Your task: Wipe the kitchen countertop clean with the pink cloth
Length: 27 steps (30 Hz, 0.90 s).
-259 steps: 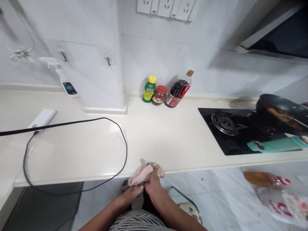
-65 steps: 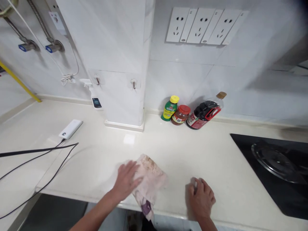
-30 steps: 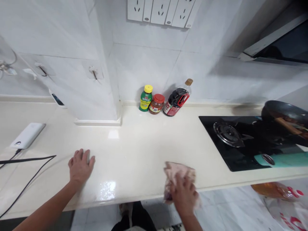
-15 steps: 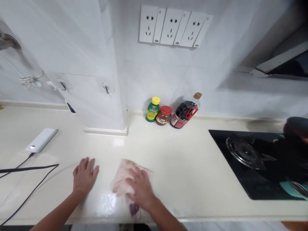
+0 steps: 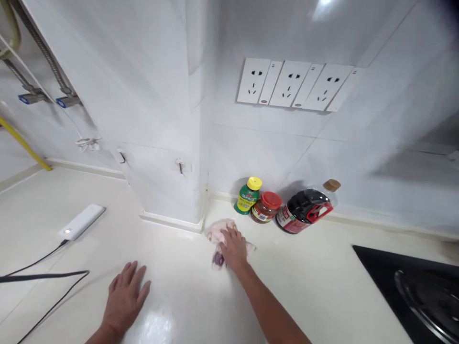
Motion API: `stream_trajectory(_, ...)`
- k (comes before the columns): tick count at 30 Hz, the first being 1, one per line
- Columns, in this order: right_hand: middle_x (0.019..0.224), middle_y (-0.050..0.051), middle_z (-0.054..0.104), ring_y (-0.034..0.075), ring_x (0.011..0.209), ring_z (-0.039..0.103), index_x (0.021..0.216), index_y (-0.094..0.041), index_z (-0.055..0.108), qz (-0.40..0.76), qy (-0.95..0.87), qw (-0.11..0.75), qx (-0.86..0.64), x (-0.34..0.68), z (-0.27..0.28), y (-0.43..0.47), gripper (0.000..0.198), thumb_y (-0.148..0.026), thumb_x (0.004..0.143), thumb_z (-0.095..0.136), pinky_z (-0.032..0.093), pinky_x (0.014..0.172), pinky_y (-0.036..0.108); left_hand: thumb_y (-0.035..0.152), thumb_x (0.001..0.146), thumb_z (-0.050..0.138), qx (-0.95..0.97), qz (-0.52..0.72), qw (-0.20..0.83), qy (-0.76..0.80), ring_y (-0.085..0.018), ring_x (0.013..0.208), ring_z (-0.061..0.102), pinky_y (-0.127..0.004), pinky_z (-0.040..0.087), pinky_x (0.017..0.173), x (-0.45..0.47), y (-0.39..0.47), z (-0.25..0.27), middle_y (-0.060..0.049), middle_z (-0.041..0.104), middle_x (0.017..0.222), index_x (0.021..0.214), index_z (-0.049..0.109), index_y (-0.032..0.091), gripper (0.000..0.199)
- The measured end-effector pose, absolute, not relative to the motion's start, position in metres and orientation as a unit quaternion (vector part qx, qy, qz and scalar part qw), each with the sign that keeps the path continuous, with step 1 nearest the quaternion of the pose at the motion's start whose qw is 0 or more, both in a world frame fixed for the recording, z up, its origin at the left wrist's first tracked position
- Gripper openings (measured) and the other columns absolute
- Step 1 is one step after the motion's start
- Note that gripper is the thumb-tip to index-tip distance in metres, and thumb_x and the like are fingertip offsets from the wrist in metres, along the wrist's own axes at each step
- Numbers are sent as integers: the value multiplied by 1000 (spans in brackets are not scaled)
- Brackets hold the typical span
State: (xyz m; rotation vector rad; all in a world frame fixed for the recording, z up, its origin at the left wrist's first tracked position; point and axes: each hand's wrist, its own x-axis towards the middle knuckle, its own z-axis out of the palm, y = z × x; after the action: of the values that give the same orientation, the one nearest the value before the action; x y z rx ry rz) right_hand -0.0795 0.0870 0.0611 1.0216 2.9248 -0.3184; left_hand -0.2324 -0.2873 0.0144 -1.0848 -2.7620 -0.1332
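Note:
My left hand lies flat on the pale countertop, fingers outstretched and holding nothing. Farther back, beside the foot of the wall pillar, my right hand presses on a pinkish cloth with a dark purple patch, its fingers bent over it. Part of the cloth is hidden beneath the palm. Just behind and to the right of that hand stand a green bottle with a yellow cap, a red-lidded jar and a large dark sauce bottle with a red handle.
A white power bank with a black cable lies on the left. The black gas hob is at the right. Wall sockets sit above the bottles, and the tiled pillar juts out over the counter.
My right hand has pushed the cloth away from me, toward the wall and the jars. My left hand stays flat on the counter. The camera view has shifted left and upward.

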Motion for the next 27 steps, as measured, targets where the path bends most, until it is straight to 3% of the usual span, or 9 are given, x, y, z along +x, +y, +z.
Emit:
stream_trajectory(4,161,8,31,31,139,35,157,-28,37,-106,914,1,392,-150,73,135,52,-37,106,39,36,107,46,48,95,45,-375,-57,107,-919,-32,143,44,-50,36,112,-234,-290,9,-13,57,148,132,67,21,51)
stream_trajectory(8,161,8,29,37,143,28,154,-30,40,-121,917,25,379,-197,80,152,60,-51,100,56,31,111,57,47,95,45,-374,-58,109,-919,-32,142,46,-50,37,111,-233,-290,10,-13,57,148,131,68,22,50)
stream_trajectory(13,155,12,36,37,142,28,151,-28,46,-119,931,25,344,-189,83,135,53,-44,101,53,30,110,54,47,94,47,-357,-52,74,-930,-32,144,44,-50,35,113,-230,-288,18,-13,56,150,131,68,22,50)
stream_trajectory(17,154,14,39,39,140,31,152,-29,46,-128,949,31,287,-131,79,68,60,-38,95,62,33,107,54,47,93,48,-349,-57,54,-934,-31,144,43,-49,34,115,-231,-287,19,-12,55,151,132,67,23,50)
stream_trajectory(20,153,9,43,39,135,39,147,-37,50,-160,961,49,219,-75,69,-4,58,-50,93,66,36,107,56,47,93,47,-346,-54,53,-935,-31,145,42,-50,33,115,-231,-288,18,-13,54,151,132,67,22,51)
stream_trajectory(23,159,6,38,40,141,34,151,-39,44,-238,970,44,29,-35,63,-50,66,-66,93,61,30,113,62,47,93,46,-349,-48,55,-934,-31,145,42,-49,34,114,-232,-288,18,-13,54,152,133,67,21,52)
stream_trajectory(27,162,1,32,32,149,21,150,-40,44,-257,958,18,-127,-35,70,-23,59,-62,97,58,15,122,58,48,93,43,-351,-48,55,-934,-30,145,41,-49,34,114,-234,-289,19,-12,54,152,134,66,22,54)
